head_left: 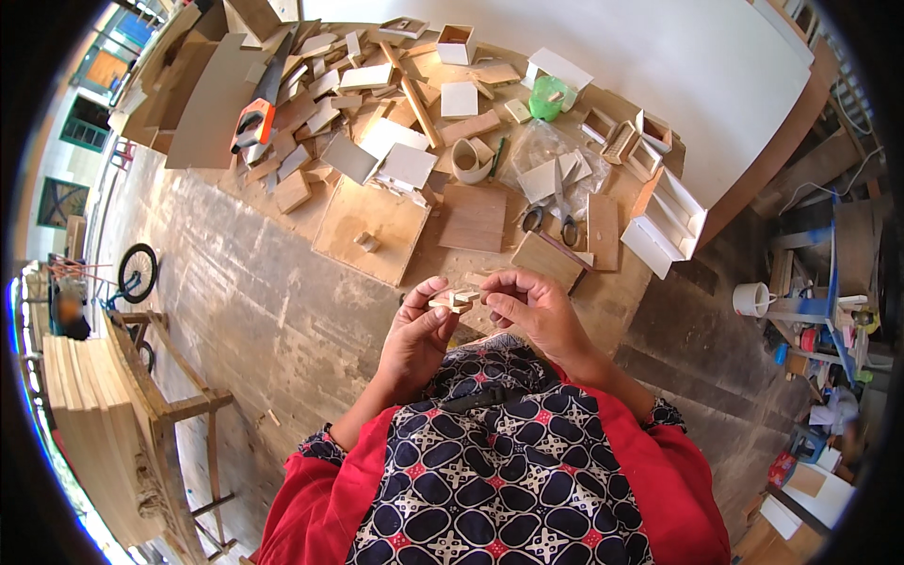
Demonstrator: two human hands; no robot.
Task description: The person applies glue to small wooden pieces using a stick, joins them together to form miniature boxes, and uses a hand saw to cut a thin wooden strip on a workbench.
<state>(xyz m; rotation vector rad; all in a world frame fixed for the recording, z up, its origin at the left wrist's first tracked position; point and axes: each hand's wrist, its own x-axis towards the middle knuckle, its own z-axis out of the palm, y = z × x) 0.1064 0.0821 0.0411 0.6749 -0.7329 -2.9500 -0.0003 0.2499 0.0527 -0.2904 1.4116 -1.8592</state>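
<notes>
My left hand (pixel 421 330) pinches a small assembly of pale wooden pieces (pixel 454 300) between thumb and fingers, close in front of my body. Just right of it, my right hand (pixel 532 309) has thumb and forefinger pressed together by the end of the assembly. Whatever sits in that pinch is too small to make out. Past my hands, on the worktable, lie a square wooden board (pixel 363 240) with a little wooden block (pixel 367 242) on it, a brown flat panel (pixel 473 218) and dark-handled scissors (pixel 562 209).
Wood offcuts (pixel 325 89) crowd the table's far left, beside an orange-handled saw (pixel 254 124). A cardboard ring (pixel 468 162), a green plastic container (pixel 546 98) and a white divided box (pixel 667 218) stand farther right. A wooden trestle (pixel 169 410) is at left, a cluttered shelf (pixel 829 311) at right.
</notes>
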